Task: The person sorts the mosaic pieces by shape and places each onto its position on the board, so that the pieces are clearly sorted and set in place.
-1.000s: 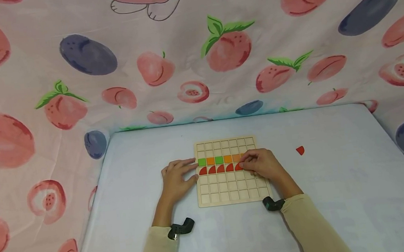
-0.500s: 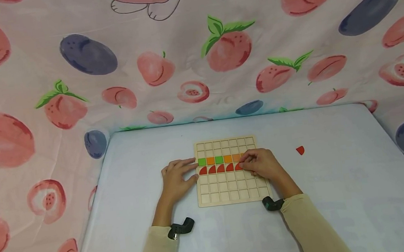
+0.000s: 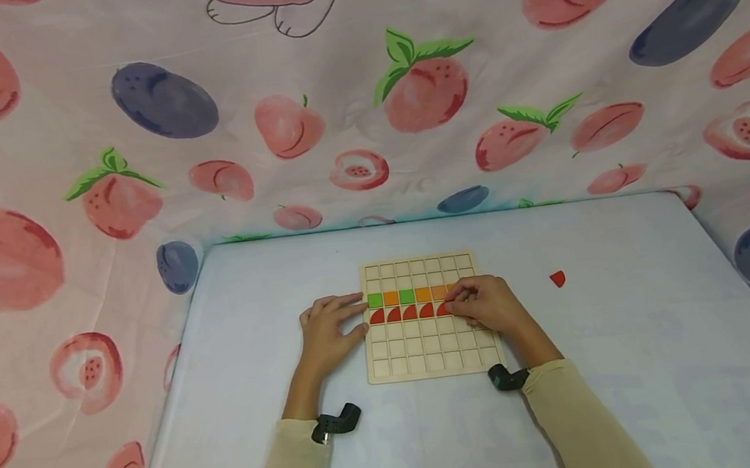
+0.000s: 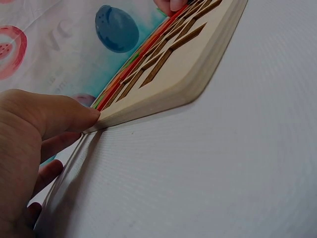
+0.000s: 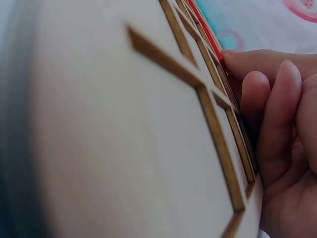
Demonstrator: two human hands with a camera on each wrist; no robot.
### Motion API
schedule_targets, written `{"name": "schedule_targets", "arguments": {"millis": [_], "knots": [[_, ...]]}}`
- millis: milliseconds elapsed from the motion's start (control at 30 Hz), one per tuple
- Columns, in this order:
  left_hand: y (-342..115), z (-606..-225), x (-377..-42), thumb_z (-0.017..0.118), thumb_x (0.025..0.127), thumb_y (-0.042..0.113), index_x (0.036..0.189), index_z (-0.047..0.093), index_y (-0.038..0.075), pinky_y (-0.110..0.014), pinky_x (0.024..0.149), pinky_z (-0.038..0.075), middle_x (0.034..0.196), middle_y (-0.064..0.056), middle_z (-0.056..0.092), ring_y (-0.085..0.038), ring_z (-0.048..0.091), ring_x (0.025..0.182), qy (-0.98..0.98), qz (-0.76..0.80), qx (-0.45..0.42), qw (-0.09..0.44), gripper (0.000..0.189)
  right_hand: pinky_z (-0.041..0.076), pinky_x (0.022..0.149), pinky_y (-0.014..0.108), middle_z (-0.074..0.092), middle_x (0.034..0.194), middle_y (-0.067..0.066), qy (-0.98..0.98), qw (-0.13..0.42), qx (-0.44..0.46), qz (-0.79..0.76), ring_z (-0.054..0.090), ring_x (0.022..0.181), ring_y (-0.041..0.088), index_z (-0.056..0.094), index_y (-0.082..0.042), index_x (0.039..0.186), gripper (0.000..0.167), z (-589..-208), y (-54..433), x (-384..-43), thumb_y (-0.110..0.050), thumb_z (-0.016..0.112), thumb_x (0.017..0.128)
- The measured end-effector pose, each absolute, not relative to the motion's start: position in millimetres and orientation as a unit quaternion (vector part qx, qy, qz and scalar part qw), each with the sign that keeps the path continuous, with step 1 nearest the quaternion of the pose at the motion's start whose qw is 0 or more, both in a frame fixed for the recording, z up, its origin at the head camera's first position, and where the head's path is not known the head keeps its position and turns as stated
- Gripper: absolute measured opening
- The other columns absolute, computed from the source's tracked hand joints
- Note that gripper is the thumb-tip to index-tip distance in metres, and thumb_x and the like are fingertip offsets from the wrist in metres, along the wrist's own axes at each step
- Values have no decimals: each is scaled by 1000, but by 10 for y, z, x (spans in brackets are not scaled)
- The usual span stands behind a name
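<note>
A light wooden grid board (image 3: 431,371) lies on the white table. One row holds green and orange square tiles (image 3: 407,297); below it runs a row of red quarter-circle tiles (image 3: 410,313). My left hand (image 3: 322,337) touches the board's left edge, thumb and fingers spread; in the left wrist view its thumb (image 4: 74,116) meets the wooden side. Over the right end of the red row, my right hand (image 3: 494,307) pinches a red quarter-circle tile (image 3: 442,309), partly hidden by the fingertips. In the right wrist view the thumb (image 5: 247,63) touches red at the grid.
A loose red quarter-circle tile (image 3: 558,279) lies on the table (image 3: 635,359) to the right of the board. Dark wrist cameras (image 3: 337,421) sit on both wrists. A fruit-printed cloth (image 3: 349,115) rises behind the table.
</note>
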State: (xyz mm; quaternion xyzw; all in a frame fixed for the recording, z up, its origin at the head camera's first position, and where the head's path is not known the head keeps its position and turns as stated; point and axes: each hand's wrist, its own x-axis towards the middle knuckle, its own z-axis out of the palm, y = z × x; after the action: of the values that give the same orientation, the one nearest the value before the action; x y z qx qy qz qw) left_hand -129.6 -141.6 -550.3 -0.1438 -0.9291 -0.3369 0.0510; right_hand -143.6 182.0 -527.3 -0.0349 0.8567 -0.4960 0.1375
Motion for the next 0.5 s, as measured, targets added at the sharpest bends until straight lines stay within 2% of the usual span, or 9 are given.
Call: {"name": "schedule_targets", "arguments": {"millis": [500], "knots": [[-1427, -5506, -1301, 77, 86, 26, 122, 77, 24, -55, 107, 24, 138, 10, 66, -21, 51, 128, -929, -339, -143, 44, 35, 53, 58, 28, 70, 84, 7, 841, 164, -15, -516, 60, 58, 16, 74, -7, 106, 24, -5251, 1982, -1379, -22, 80, 88]]}}
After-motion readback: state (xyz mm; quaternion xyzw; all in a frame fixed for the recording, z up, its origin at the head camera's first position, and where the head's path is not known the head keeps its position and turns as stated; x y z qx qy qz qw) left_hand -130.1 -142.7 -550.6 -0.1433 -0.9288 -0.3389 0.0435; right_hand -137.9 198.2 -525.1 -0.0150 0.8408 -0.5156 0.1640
